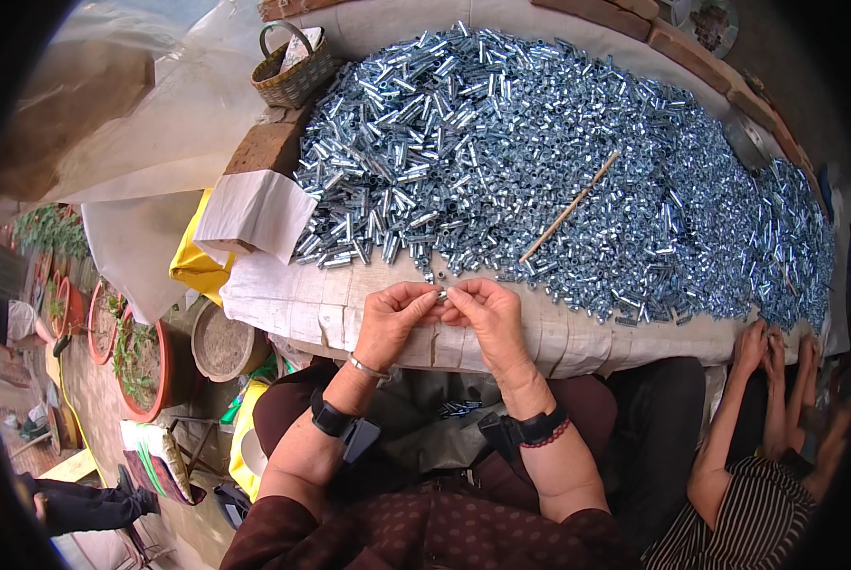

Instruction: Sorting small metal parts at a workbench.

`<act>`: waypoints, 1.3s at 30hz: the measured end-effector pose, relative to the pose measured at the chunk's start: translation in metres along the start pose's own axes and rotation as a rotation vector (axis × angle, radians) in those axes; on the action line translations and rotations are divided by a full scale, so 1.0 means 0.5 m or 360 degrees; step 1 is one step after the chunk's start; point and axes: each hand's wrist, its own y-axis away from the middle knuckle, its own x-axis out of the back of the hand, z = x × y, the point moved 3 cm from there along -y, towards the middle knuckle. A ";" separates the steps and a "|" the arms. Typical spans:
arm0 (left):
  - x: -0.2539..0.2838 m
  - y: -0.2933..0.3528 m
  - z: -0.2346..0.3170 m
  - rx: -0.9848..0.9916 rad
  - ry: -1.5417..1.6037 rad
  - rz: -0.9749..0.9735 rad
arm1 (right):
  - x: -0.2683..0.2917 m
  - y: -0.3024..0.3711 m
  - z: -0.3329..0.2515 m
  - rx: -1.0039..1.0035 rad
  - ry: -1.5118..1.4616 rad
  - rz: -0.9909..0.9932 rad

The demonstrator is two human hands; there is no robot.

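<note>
My left hand (393,315) and my right hand (489,315) meet at the table's near edge, thumbs and fingertips pinched together. Between them is a small shiny metal sleeve (441,295), mostly covered by the fingers. Just beyond lies a wide heap of silvery metal sleeves (425,171), longer tubes on the left and shorter pieces toward the middle and right. A few loose sleeves sit close to my fingertips. In my lap, on dark cloth, rests a small cluster of metal pieces (458,408).
A thin wooden stick (570,207) lies across the heap. Bricks (266,150) border the cloth-covered table (292,299), and a wicker basket (295,71) stands at the back left. Other people's hands (772,342) work at the right edge. Plant pots (224,340) stand on the left.
</note>
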 end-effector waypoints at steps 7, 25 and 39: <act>0.001 -0.003 -0.003 -0.0050 0.0009 0.0006 | -0.015 -0.001 0.001 0.0150 0.0073 0.0017; 0.058 -0.076 0.065 -0.0644 -0.1783 0.0847 | -0.046 -0.047 -0.010 0.1129 0.2089 0.0281; 0.060 -0.033 0.020 -0.0133 -0.0298 0.0329 | -0.017 -0.032 -0.031 0.0873 0.2014 0.0191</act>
